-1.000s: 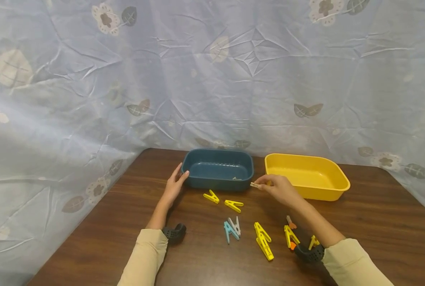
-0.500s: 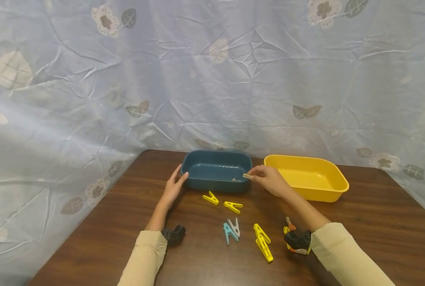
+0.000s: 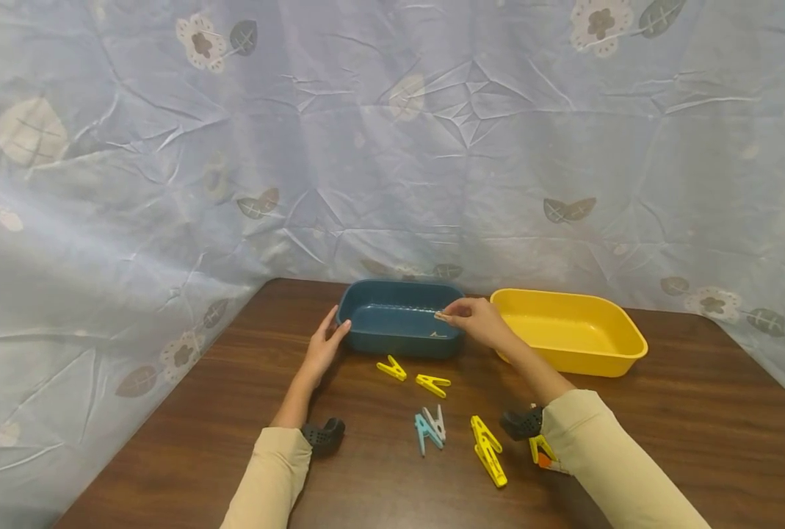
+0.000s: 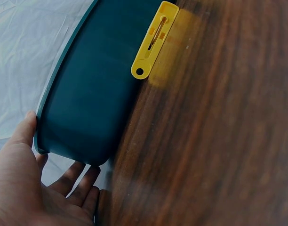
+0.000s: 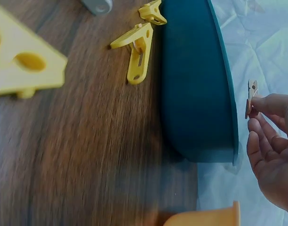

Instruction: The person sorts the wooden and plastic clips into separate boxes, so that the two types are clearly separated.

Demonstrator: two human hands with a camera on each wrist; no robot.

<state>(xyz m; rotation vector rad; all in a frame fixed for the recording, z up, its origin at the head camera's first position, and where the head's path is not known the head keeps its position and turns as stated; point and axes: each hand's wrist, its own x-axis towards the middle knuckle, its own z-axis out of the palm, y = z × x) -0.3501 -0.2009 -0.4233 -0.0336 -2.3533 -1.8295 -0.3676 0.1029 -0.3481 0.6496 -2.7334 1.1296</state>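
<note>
A small wooden clothespin (image 5: 252,96) is pinched between the thumb and fingers of my right hand (image 3: 478,321), above the right part of the blue bin (image 3: 405,344). Another small pale piece, likely a wooden clothespin (image 3: 437,335), lies inside that bin. My left hand (image 3: 321,351) rests against the bin's left end. In the left wrist view its thumb (image 4: 26,129) touches the rim and its other fingers stretch along the end wall. Two yellow clothespins (image 3: 392,367) (image 3: 434,383) lie just in front of the bin.
The yellow bin (image 3: 570,360) stands right of the blue one. Nearer on the wooden table lie a light blue clothespin (image 3: 428,432), a grey clothespin (image 3: 435,422) and larger yellow clothespins (image 3: 488,452). More clothespins (image 3: 543,450) are partly hidden under my right forearm. A patterned curtain (image 3: 392,184) hangs behind.
My right hand has carried the wooden clothespin leftward from the gap between the bins, over the blue bin's rim. My left hand has stayed at the bin's left end.
</note>
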